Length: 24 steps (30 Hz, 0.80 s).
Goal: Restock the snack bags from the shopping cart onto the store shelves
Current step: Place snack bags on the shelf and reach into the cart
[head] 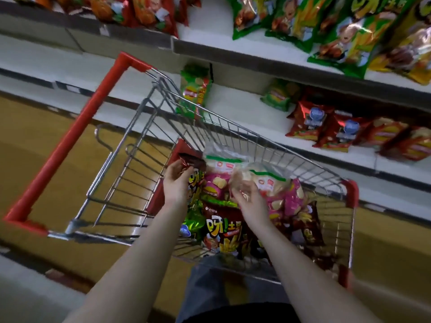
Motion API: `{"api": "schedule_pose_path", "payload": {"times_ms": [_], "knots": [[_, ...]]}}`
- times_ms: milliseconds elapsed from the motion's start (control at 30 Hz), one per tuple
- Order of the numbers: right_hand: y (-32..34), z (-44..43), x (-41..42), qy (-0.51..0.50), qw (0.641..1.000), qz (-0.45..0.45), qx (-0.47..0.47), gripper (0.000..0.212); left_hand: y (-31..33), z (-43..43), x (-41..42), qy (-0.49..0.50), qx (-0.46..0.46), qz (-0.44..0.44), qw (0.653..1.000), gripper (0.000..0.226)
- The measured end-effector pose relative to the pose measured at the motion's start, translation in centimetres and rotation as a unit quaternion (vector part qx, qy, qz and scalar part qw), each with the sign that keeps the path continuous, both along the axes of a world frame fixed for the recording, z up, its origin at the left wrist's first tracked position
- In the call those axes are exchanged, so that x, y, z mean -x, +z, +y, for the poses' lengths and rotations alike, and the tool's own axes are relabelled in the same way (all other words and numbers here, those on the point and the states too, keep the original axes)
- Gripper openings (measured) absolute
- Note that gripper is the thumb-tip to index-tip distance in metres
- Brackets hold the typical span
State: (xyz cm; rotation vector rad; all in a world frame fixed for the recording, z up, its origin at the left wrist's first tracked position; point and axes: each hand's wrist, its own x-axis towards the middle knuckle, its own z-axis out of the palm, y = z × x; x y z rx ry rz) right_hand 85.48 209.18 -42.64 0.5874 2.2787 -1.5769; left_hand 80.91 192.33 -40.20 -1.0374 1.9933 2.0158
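Forearms reach into the shopping cart (pixel 256 136): left grip (pixel 177 180) pinches a dark snack bag (pixel 192 160) at the pile's ten o'clock, right grip (pixel 248 199) holds a clear bag (pixel 265 183) at twelve. Such corner pinches on slick film could slip, dropping bags short of the shelves (pixel 233 106).

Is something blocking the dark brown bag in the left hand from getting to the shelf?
Yes. The left hand grips the dark brown foil snack bag low inside the silver wire shopping cart, whose far wall stands between it and the white store shelf. Above the rim, nothing visible blocks it.
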Motion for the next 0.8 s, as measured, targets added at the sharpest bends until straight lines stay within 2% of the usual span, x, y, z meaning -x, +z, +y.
{"api": "schedule_pose_path", "payload": {"times_ms": [100,200,300,433,667,800], "knots": [[0.1,-1.6,0.3,-0.037,0.999,0.008,-0.010,0.043,-2.3,-1.4,1.2,-0.056,0.039,-0.015,0.998,0.032],[-0.2,-2.9,0.0,-0.074,0.997,0.018,-0.004,0.048,-5.1,-2.9,1.8,-0.114,0.168,-0.047,0.978,0.066],[-1.2,-3.7,-0.6,-0.117,0.993,0.017,0.000,0.051,-6.8,-3.8,2.3,-0.152,0.272,-0.100,0.945,0.075],[-1.8,-4.0,-1.7,-0.142,0.990,0.011,-0.006,0.053,-8.8,-4.5,2.4,-0.224,0.310,-0.160,0.910,0.092],[-3.0,-2.9,-2.9,-0.165,0.986,0.017,-0.025,0.056,-11.5,-2.8,3.2,-0.238,0.329,-0.205,0.890,0.101],[-3.3,-2.3,-3.3,-0.161,0.986,0.020,-0.024,0.055,-12.2,-2.3,3.3,-0.260,0.363,-0.212,0.869,0.083]]}}
